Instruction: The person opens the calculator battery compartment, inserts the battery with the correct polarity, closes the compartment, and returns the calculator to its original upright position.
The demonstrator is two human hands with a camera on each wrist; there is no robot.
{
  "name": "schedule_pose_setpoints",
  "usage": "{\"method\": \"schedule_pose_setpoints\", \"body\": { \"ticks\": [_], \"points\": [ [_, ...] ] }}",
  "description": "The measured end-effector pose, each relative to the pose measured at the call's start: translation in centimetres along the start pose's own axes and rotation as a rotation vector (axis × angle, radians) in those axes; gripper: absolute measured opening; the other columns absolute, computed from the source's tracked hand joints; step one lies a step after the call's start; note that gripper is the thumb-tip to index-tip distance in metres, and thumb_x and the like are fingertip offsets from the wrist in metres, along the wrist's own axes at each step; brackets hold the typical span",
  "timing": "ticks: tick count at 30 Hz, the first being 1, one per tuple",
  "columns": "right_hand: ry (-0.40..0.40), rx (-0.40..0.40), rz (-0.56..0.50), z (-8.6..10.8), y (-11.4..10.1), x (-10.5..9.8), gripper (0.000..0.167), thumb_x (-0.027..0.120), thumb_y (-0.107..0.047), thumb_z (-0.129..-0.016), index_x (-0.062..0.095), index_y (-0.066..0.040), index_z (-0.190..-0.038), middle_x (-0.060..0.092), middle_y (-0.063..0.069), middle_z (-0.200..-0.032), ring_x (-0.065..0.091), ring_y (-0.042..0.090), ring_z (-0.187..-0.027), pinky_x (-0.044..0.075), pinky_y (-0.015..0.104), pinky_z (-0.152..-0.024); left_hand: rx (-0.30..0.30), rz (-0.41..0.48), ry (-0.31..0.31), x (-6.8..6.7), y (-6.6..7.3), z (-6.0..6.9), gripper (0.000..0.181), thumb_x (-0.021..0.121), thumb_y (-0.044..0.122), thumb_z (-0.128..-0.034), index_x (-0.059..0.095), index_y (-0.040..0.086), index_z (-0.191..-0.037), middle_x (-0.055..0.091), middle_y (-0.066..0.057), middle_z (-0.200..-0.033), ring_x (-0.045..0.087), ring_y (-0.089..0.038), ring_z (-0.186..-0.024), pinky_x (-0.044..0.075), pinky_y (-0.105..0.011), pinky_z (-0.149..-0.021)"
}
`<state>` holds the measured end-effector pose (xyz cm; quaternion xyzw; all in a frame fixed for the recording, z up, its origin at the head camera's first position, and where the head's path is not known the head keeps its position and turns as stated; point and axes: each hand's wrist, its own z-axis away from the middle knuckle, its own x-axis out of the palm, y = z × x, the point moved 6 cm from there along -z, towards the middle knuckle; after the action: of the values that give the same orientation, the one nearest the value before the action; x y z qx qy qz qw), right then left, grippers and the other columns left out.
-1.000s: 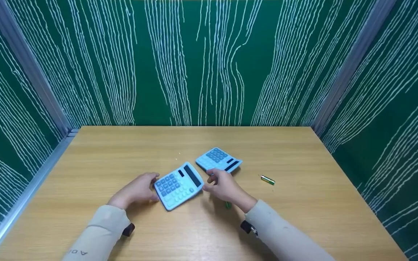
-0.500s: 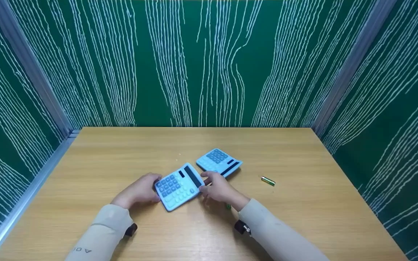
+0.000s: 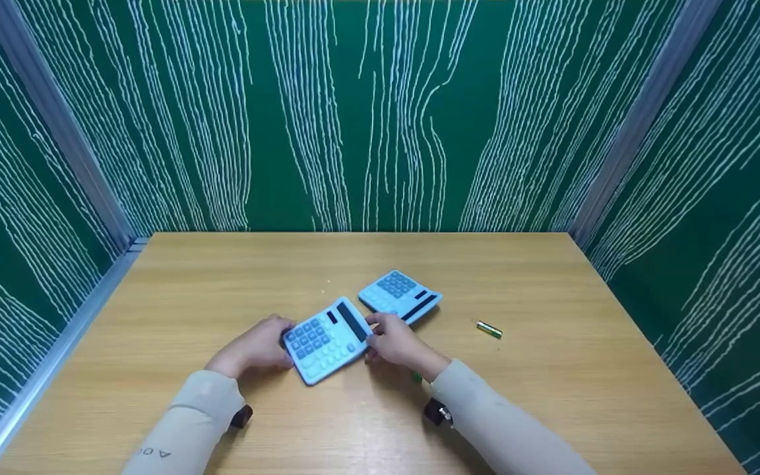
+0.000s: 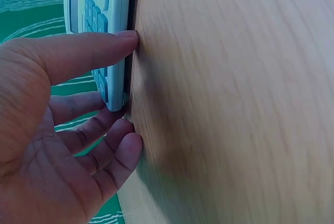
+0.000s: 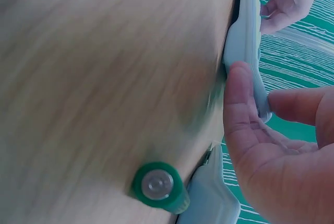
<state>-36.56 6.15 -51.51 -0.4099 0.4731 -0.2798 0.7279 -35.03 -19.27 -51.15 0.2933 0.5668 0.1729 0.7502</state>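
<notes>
Fingers of left hand and right hand clamped on nearer calculator, opposite ends; best gripped evenly, clear of close battery.

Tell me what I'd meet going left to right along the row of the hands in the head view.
Left hand, nearer calculator, right hand, green-and-gold battery lying on the table.

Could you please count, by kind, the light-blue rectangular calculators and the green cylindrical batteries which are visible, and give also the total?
Light-blue rectangular calculators: 2
Green cylindrical batteries, one partly hidden in the head view: 2
Total: 4
</notes>
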Motion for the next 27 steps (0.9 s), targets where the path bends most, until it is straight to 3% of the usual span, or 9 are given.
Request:
{"method": "schedule_pose_setpoints", "body": {
  "ticks": [9,15,21,24,27],
  "points": [
    [0.045,-0.023,0.006,0.0,0.0,-0.2,0.042,0.057,0.003,-0.105,0.059,0.007,-0.147,0.07,0.018,-0.112,0.074,0.019,-0.085,0.066,0.032,-0.077,-0.007,-0.016,-0.005,0.0,0.0,0.1,0.07,0.084,0.007,-0.0883,0.057,-0.003,-0.152,0.059,-0.017,-0.148,0.056,-0.039,-0.141,0.039,-0.062,-0.128],
    [0.064,-0.061,-0.11,0.4,0.0,-0.4,0.045,0.057,0.008,-0.101,0.059,0.011,-0.146,0.072,0.02,-0.1,0.078,0.027,-0.081,0.069,0.037,-0.075,0.065,-0.036,0.011,0.1,0.3,0.2,0.07,0.088,0.007,-0.0825,0.06,-0.008,-0.146,0.058,-0.027,-0.15,0.051,-0.047,-0.146,0.035,-0.062,-0.13],
    [0.09,-0.012,-0.14,0.6,0.1,-1.1,0.047,0.057,0.006,-0.102,0.059,0.007,-0.149,0.068,0.017,-0.109,0.077,0.026,-0.087,0.069,0.037,-0.08,0.071,-0.007,0.022,0.0,0.5,0.1,0.07,0.087,0.007,-0.0856,0.058,-0.006,-0.148,0.061,-0.024,-0.15,0.054,-0.044,-0.145,0.036,-0.061,-0.13],
    [0.113,-0.012,-0.168,0.7,0.1,-1.6,0.046,0.057,0.007,-0.102,0.06,0.009,-0.147,0.07,0.021,-0.115,0.078,0.029,-0.087,0.069,0.038,-0.08,0.071,0.056,0.018,0.0,0.5,0.2,0.066,0.086,0.006,-0.0882,0.059,-0.001,-0.148,0.067,-0.016,-0.14,0.062,-0.036,-0.131,0.046,-0.058,-0.122],
    [0.133,-0.003,-0.178,0.9,0.0,-2.2,0.045,0.057,0.007,-0.102,0.061,0.008,-0.147,0.071,0.022,-0.119,0.077,0.027,-0.086,0.069,0.04,-0.08,0.068,0.132,0.018,-0.2,0.6,0.3,0.063,0.085,0.006,-0.0899,0.06,0.006,-0.148,0.07,-0.007,-0.122,0.064,-0.025,-0.111,0.055,-0.048,-0.105]
  ]
}}
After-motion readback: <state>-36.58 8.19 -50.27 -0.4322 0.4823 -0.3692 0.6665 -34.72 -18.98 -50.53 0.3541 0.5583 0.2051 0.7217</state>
